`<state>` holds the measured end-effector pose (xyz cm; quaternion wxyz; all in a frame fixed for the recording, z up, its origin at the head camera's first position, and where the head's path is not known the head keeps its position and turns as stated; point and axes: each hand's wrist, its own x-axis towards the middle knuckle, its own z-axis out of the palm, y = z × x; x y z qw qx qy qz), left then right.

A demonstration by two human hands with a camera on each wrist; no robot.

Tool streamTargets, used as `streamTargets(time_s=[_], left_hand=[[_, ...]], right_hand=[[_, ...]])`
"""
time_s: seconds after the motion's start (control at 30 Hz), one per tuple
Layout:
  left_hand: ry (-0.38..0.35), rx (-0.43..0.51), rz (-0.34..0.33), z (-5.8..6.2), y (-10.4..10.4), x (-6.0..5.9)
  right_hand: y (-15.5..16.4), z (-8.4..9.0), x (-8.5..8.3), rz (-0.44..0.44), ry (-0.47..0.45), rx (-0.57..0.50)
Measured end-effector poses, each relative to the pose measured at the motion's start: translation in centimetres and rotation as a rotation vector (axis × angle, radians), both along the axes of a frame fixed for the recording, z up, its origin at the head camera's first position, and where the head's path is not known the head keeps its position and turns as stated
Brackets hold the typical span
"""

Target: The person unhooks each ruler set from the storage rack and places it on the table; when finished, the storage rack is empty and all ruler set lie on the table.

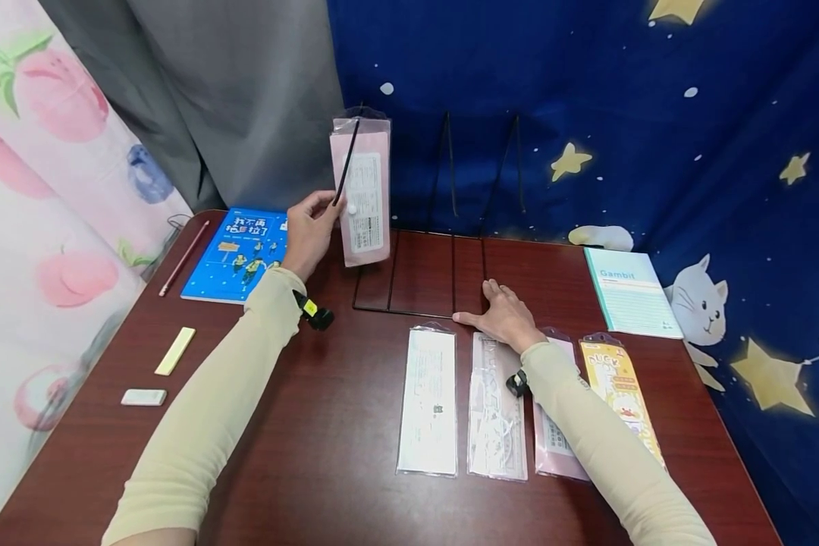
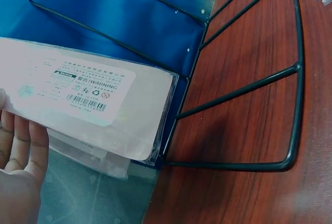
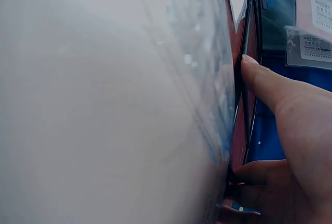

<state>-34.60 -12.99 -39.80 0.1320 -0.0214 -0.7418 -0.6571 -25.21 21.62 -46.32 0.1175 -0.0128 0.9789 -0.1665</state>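
A pink flat packet (image 1: 366,197) with a white label hangs at the left hook of a black wire rack (image 1: 423,314). My left hand (image 1: 312,227) pinches the packet's left edge, near the tip of that hook. In the left wrist view, the fingers (image 2: 37,149) lie behind the packet and a bit of thumb shows in front. Another packet (image 2: 98,156) shows partly behind it. My right hand (image 1: 505,312) rests on the rack's base at its near right corner, thumb along the front wire. In the right wrist view, the thumb (image 3: 267,81) is stretched out.
A white packet (image 1: 427,402), a clear packet (image 1: 497,425), a pink packet (image 1: 553,444) and a yellow packet (image 1: 621,387) lie in front. Rightward is a notebook (image 1: 635,292); leftward are a blue book (image 1: 235,258), pencil (image 1: 184,258), yellow strip (image 1: 175,351) and white eraser (image 1: 143,397).
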Motion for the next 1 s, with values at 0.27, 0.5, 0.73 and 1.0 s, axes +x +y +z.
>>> streamTargets(time_s=[0.27, 0.5, 0.73, 1.0], left_hand=[[-0.038, 0.034, -0.045, -0.1, 0.1, 1.7], [-0.075, 0.057, -0.090, -0.1, -0.5, 3.5], [-0.120, -0.043, -0.092, -0.1, -1.4, 5.2], [-0.150, -0.098, -0.117, -0.8, -2.1, 6.7]], right_hand=[[0.2, 0.1, 0.0, 0.002, 0.003, 0.003], [0.0, 0.3, -0.2, 0.007, -0.016, -0.001], [0.0, 0.4, -0.3, 0.010, -0.020, 0.013], [0.1, 0.3, -0.2, 0.018, -0.012, 0.017]])
